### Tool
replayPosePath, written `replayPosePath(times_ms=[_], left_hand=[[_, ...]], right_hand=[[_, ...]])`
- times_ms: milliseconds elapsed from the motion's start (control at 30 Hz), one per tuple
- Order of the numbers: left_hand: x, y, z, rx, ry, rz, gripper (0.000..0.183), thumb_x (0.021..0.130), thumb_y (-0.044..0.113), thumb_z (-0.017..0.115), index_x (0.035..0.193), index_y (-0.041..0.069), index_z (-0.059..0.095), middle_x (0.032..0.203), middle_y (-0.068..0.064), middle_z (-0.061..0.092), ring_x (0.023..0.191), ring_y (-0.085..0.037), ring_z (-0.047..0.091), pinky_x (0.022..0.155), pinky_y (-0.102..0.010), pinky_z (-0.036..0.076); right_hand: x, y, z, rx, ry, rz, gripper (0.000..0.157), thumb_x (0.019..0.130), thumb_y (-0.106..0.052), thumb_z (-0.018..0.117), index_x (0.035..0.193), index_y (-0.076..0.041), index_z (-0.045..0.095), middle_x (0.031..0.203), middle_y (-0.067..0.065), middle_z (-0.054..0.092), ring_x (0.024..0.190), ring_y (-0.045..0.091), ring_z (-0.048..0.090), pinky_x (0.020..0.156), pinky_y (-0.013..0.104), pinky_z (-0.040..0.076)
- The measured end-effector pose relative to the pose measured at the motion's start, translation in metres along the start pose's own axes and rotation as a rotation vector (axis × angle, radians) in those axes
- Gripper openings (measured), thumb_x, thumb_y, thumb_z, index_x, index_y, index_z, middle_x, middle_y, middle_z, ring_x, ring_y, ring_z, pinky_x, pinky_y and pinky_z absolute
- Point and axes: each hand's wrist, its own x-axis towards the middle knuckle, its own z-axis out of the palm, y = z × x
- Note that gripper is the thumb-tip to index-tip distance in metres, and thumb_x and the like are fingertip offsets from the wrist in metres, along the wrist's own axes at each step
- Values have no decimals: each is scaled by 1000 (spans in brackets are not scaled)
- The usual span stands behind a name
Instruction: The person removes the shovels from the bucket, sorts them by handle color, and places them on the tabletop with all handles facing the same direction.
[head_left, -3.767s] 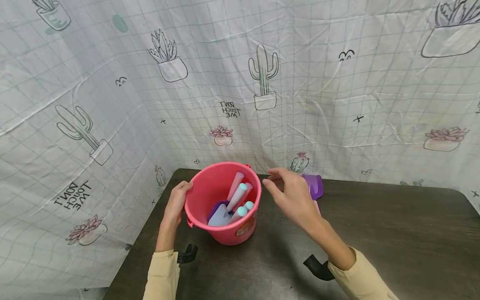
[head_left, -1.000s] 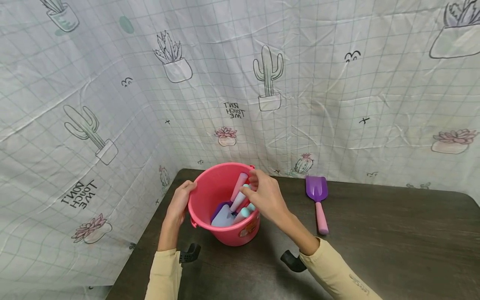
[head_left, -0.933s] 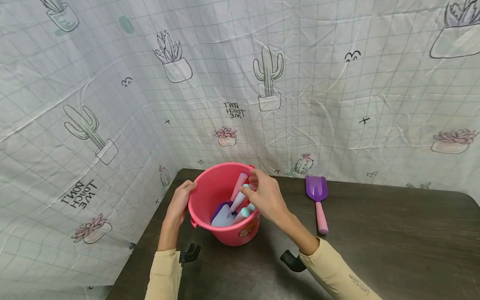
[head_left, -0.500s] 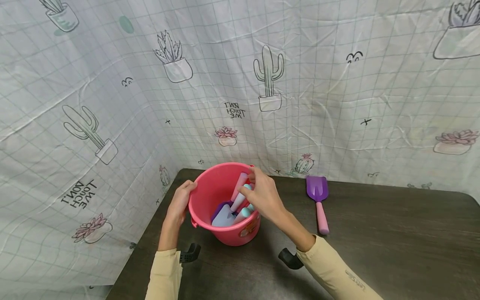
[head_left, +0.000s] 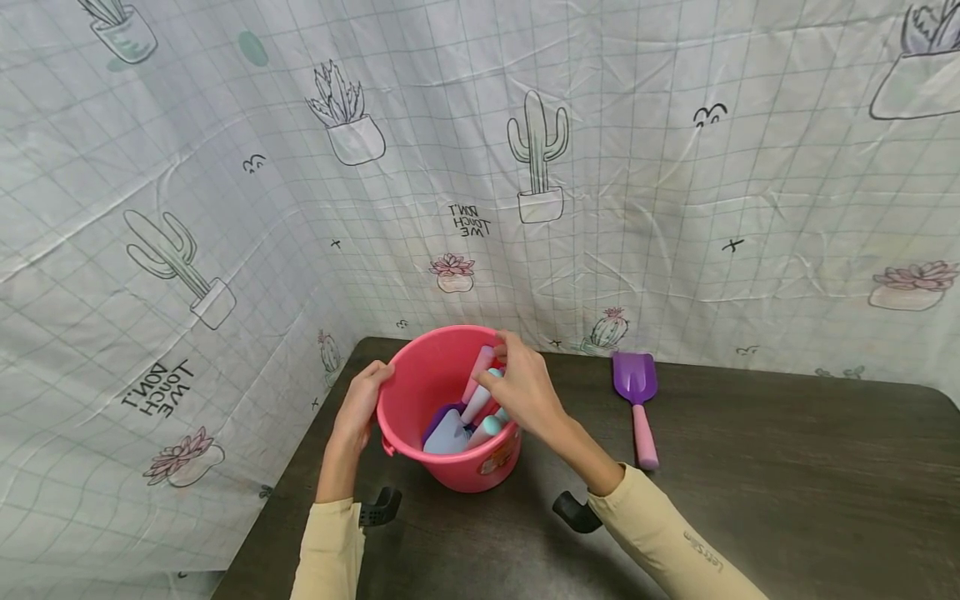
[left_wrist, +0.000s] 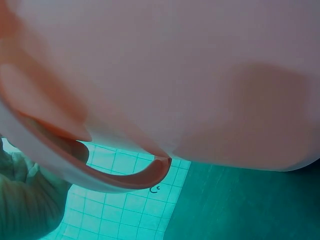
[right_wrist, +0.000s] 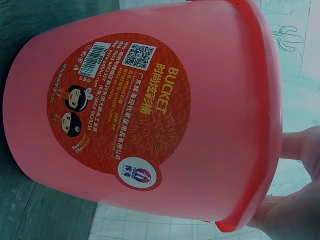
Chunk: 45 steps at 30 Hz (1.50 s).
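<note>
A pink bucket (head_left: 420,375) stands on the table, holding several toy shovels with pink and lavender handles (head_left: 478,396), some tipped in light blue, and a grey-blue blade (head_left: 447,435). My left hand (head_left: 360,404) grips the bucket's left rim; in the left wrist view that hand (left_wrist: 35,195) is partly behind a curved pink band. Over the right rim reaches my right hand (head_left: 528,387), thumb and fingers apart on either side of a light blue handle tip. The right wrist view shows the hand (right_wrist: 295,200) beyond the rim, its fingertips hidden.
On the dark table (head_left: 787,475) right of the bucket lies a purple toy shovel (head_left: 635,379) with a pink handle. A white sheet (head_left: 660,167) printed with cacti hangs behind and along the left side. A round red label (right_wrist: 120,100) is on the bucket's side.
My right hand has come from near the purple shovel to the bucket's right rim, and has lately shifted slightly left. The left hand keeps its grip; the bucket stays put.
</note>
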Motion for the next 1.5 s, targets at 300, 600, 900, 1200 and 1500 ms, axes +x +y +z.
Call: replayPosePath(times_ms=[300,600,900,1200,1500], left_hand=[[-1,0,-1,11,-10,4,24,108,22,49,93,4,53,76,-4,54,60,-14,55,50,-25,45],[-1,1,0,19,4,2,23,107,22,48,94,3,54,77,-6,55,62,-15,56,52,-23,46],[-2,3,1,14,-1,-2,24,108,22,48,94,3,53,77,-7,55,59,-15,56,51,-24,45],[-2,3,1,18,9,-6,23,107,21,48,93,4,54,77,-6,55,61,-14,56,52,-23,45],[-1,2,1,32,10,-11,22,107,21,47,92,5,52,76,-7,55,60,-15,55,51,-23,44]], right_hand=[[3,1,2,-2,-8,16,64,90,-13,78,144,7,48,130,25,64,120,42,63,92,52,57],[6,0,2,-10,-18,33,66,89,-14,79,144,6,48,134,25,63,119,41,64,90,51,58],[12,0,3,-19,-45,27,69,89,-14,79,146,6,46,136,25,62,121,41,63,91,52,57],[16,0,4,-2,-64,50,69,90,-12,78,148,6,44,138,26,60,123,42,62,88,52,58],[18,-1,4,-3,-79,49,68,90,-12,77,148,6,45,136,25,61,118,41,64,86,50,59]])
